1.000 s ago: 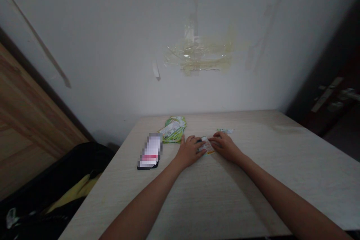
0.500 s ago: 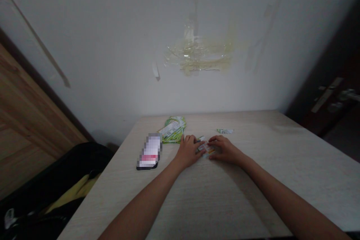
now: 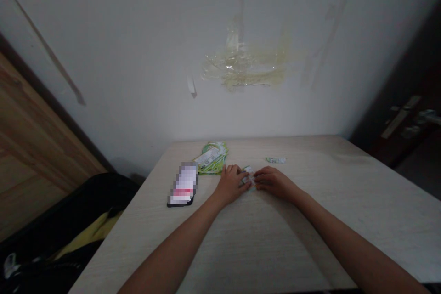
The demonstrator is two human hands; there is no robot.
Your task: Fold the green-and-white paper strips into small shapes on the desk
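Observation:
A small printed sachet [image 3: 248,177] lies on the pale wooden table [image 3: 310,220] between my two hands. My left hand [image 3: 231,185] rests on its left side, fingers curled and pressed onto it. My right hand [image 3: 274,182] presses on its right side with fingertips together. Most of the sachet is covered by my fingers. Just behind my left hand lies a green and white packet [image 3: 212,158].
A phone [image 3: 183,185] lies on the table left of my left hand. A small torn wrapper scrap [image 3: 275,160] sits behind my right hand. A black bag [image 3: 65,225] is beside the table on the left. The wall [image 3: 172,55] with tape residue stands right behind.
Both hands have closed in on the sachet, so less of it shows now. My right hand has shifted slightly left.

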